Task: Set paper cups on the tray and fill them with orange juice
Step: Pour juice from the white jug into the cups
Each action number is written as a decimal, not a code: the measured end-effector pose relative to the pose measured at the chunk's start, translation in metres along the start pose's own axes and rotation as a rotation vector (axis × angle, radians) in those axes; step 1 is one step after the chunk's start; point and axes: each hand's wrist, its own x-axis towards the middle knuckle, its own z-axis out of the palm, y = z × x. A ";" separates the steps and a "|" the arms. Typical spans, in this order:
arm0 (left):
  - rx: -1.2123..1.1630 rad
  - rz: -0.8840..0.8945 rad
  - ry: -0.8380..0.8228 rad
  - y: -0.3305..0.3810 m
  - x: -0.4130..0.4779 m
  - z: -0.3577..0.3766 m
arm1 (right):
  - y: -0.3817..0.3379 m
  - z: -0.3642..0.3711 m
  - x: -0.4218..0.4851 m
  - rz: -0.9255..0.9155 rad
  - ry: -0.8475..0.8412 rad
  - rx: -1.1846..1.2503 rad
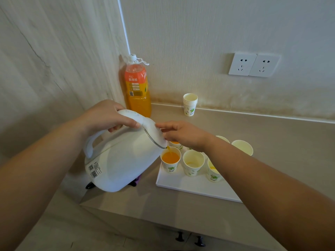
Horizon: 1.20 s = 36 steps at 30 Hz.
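Over the tray (190,189) on the table (272,138), the left grip (107,115) holds the tilted kettle (123,160) by its handle, pouring juice (170,157) into the near-left cup (170,167), nearly full. The right grip (183,134), fingers loose, touches the lid (152,129). A rear cup (175,143) holds juice; the middle cup (193,163) looks empty.

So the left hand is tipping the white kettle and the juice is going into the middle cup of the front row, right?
Not quite. The head view shows the juice landing in the front-left cup, not the middle cup, which holds almost none. The left hand does tip the kettle, with the right hand touching its lid.
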 end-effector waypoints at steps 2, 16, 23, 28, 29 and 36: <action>-0.001 -0.002 -0.002 0.001 0.000 0.000 | 0.000 0.000 0.000 0.002 0.000 0.000; -0.003 -0.010 0.005 0.001 0.003 -0.001 | -0.004 -0.001 -0.001 -0.002 -0.005 -0.005; 0.016 -0.010 0.000 0.003 0.003 -0.001 | -0.004 -0.002 -0.001 -0.007 -0.005 -0.008; 0.024 -0.008 0.000 0.003 0.004 -0.003 | -0.003 -0.002 0.000 -0.003 -0.006 0.000; 0.023 -0.008 -0.001 0.003 0.004 -0.003 | -0.003 -0.002 0.000 -0.002 -0.005 0.001; 0.015 -0.004 -0.006 0.004 0.004 -0.001 | -0.004 -0.003 -0.001 0.000 -0.009 -0.003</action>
